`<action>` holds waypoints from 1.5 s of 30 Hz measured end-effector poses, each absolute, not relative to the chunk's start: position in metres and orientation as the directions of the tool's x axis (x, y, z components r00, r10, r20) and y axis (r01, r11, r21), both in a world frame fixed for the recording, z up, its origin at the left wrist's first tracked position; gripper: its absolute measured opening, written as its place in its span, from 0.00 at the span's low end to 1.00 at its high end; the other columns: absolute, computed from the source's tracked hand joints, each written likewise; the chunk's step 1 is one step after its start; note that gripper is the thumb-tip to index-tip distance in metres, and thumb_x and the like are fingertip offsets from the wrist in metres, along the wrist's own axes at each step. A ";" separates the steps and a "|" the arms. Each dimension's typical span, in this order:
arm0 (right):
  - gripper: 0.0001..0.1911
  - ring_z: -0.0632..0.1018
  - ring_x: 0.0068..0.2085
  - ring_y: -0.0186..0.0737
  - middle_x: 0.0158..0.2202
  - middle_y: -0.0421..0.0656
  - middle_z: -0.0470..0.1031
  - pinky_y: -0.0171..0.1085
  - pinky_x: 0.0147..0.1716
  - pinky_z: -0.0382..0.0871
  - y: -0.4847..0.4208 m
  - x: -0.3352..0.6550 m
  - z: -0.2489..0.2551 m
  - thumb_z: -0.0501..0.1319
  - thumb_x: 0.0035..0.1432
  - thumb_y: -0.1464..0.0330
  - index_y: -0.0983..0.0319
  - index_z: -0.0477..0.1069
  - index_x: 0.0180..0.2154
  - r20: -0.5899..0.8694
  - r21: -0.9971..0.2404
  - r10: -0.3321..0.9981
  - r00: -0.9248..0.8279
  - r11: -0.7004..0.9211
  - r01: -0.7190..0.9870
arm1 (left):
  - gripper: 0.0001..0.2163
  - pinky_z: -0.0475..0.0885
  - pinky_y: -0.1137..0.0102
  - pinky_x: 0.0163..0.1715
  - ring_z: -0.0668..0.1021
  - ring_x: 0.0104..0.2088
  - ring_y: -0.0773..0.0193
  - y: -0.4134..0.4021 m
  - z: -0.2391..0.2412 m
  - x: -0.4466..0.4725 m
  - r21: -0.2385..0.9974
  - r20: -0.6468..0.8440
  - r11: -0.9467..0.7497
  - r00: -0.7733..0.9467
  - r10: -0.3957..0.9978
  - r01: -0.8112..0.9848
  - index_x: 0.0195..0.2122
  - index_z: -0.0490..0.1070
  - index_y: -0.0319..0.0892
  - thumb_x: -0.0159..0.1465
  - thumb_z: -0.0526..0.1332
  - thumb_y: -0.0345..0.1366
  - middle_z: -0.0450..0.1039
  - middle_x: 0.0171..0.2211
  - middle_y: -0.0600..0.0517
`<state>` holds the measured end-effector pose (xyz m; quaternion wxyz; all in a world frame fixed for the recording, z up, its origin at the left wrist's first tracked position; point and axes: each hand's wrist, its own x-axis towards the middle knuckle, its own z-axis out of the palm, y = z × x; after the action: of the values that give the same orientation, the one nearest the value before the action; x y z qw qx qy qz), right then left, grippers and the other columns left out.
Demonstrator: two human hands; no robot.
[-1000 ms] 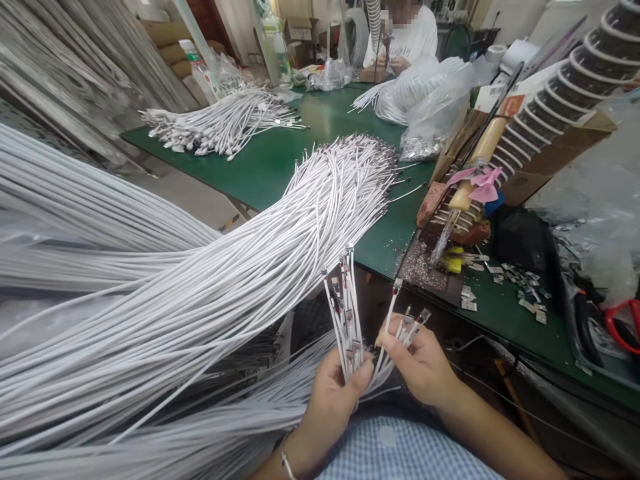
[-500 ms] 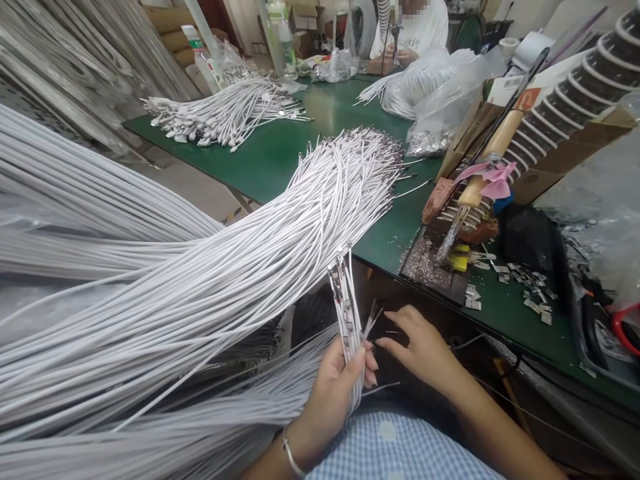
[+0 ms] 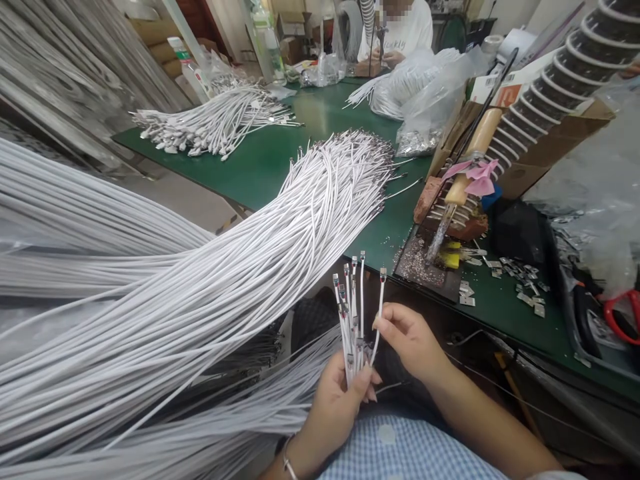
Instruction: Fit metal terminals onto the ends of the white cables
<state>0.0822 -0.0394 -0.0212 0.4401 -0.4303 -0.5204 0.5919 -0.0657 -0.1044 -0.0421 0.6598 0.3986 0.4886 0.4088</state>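
Note:
Above my lap, my left hand (image 3: 343,397) is closed round a small bunch of white cables (image 3: 354,320), whose metal-tipped ends point up and fan apart. My right hand (image 3: 413,340) pinches one white cable (image 3: 380,307) between thumb and finger, just below its small metal connector. The lower end of that cable runs down to my left hand. Beyond my hands, a thick bundle of white cables (image 3: 240,260) sweeps from the lower left up onto the green table, its connector ends heaped together.
A soldering iron (image 3: 457,193) with a wooden handle leans on a brick stand beside a coiled hose (image 3: 545,100). Loose metal connectors (image 3: 530,287) lie scattered on the green table (image 3: 260,180). Another cable pile (image 3: 215,123) lies farther back. Across the table sits a person in white (image 3: 415,27).
The bunch in my left hand has spread apart at the top. My right hand has moved up from open and empty to gripping one cable. The view has shifted slightly.

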 end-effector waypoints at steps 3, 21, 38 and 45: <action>0.13 0.62 0.25 0.32 0.23 0.37 0.60 0.33 0.25 0.58 -0.042 0.085 -0.020 0.55 0.58 0.61 0.62 0.63 0.25 -0.051 -0.996 0.959 -0.279 -0.069 -0.052 | 0.07 0.69 0.73 0.29 0.74 0.26 0.69 -0.102 -0.037 -0.064 0.911 -0.355 0.382 0.178 0.918 -0.157 0.36 0.66 0.40 0.62 0.57 0.38 0.73 0.28 0.53; 0.19 0.58 0.20 0.28 0.19 0.34 0.58 0.30 0.21 0.54 -0.024 0.063 -0.038 0.59 0.52 0.55 0.62 0.61 0.23 -0.172 -0.954 0.959 -0.224 -0.218 -0.204 | 0.08 0.66 0.70 0.39 0.71 0.35 0.63 -0.106 -0.044 -0.068 0.962 -0.267 0.273 0.188 0.945 -0.009 0.39 0.69 0.42 0.59 0.60 0.37 0.70 0.34 0.51; 0.22 0.62 0.21 0.29 0.20 0.36 0.61 0.30 0.22 0.56 -0.040 0.107 -0.022 0.53 0.57 0.51 0.63 0.64 0.25 -0.125 -0.971 0.678 -0.724 -0.234 -0.052 | 0.12 0.70 0.72 0.30 0.75 0.26 0.67 -0.090 -0.049 -0.068 0.858 -0.405 0.315 -0.157 0.901 -0.405 0.34 0.69 0.41 0.52 0.67 0.40 0.73 0.24 0.55; 0.26 0.61 0.19 0.29 0.19 0.36 0.60 0.30 0.19 0.55 -0.042 0.116 -0.023 0.51 0.54 0.46 0.62 0.62 0.23 -0.154 -0.968 0.626 -0.764 -0.249 -0.009 | 0.14 0.66 0.76 0.23 0.72 0.22 0.71 -0.088 -0.040 -0.065 0.800 -0.425 0.355 -0.039 0.904 -0.484 0.38 0.70 0.39 0.52 0.67 0.38 0.73 0.26 0.53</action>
<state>0.1163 -0.0424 -0.0227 0.2138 -0.2688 -0.5742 0.7432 -0.0646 -0.0879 -0.0400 0.6597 0.2134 0.4924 0.5261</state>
